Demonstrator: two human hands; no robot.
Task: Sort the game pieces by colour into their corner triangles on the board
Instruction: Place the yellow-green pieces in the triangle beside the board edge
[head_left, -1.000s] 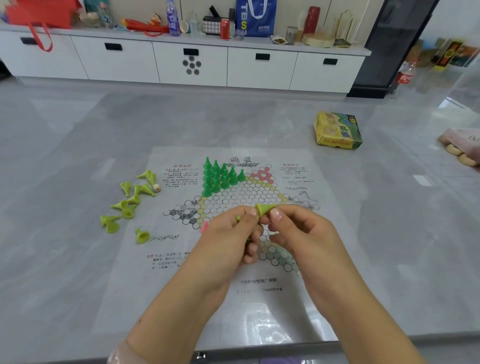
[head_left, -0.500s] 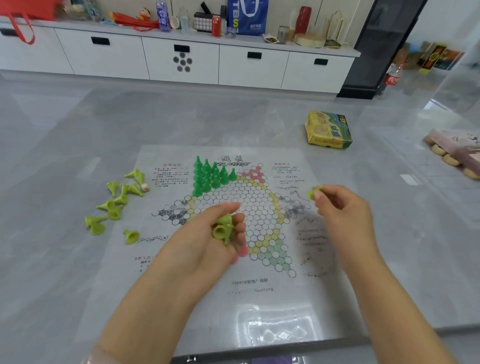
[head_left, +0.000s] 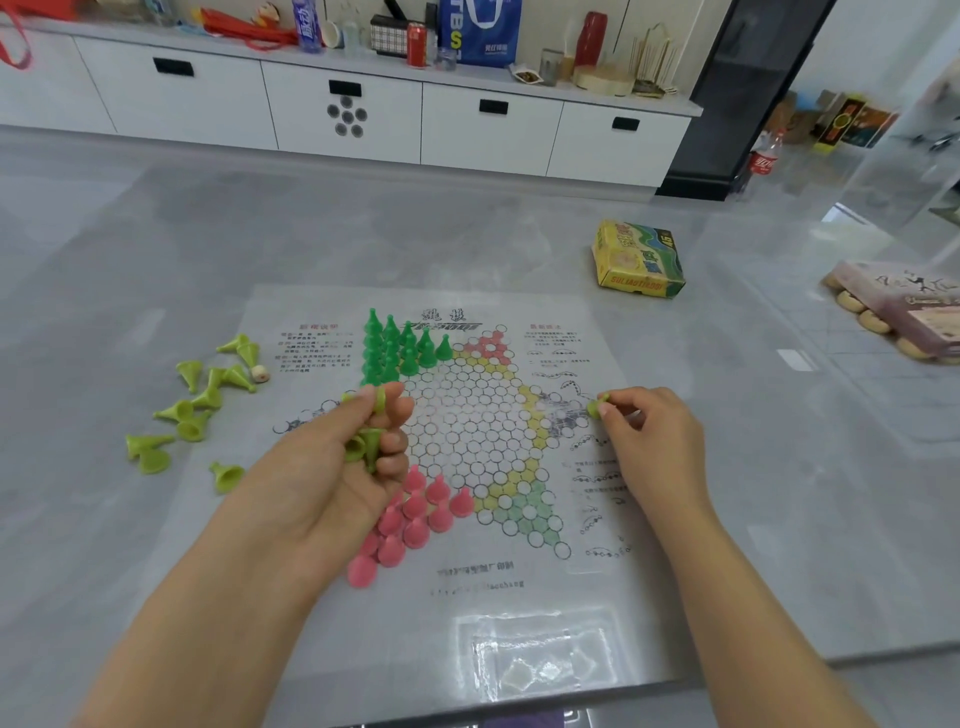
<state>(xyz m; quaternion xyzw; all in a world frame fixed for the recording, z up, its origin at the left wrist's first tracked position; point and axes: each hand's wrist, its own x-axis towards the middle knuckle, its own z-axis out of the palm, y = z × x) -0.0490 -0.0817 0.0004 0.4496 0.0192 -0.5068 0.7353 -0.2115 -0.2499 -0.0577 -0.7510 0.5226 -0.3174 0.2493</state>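
The paper star board (head_left: 467, 431) lies flat on the grey table. Dark green pieces (head_left: 402, 348) stand packed in its upper-left triangle. Pink pieces (head_left: 410, 519) fill the lower-left triangle. My left hand (head_left: 337, 467) hovers over the board's left side, cupping a few lime-green pieces (head_left: 363, 449). My right hand (head_left: 649, 436) pinches one lime-green piece (head_left: 597, 406) at the board's right triangle, close to the paper. Several more lime-green pieces (head_left: 200, 405) lie tipped over on the table left of the board.
A yellow-green game box (head_left: 639, 267) sits beyond the board to the right. A pink packet with round biscuits (head_left: 904, 312) lies at the far right. A small beige bead (head_left: 260, 372) rests by the loose pieces. The table's front edge runs just below the board.
My hands have parted from the board's middle. The right hand carried one lime-green piece out to the right triangle and lowered it; the left stays with the rest.
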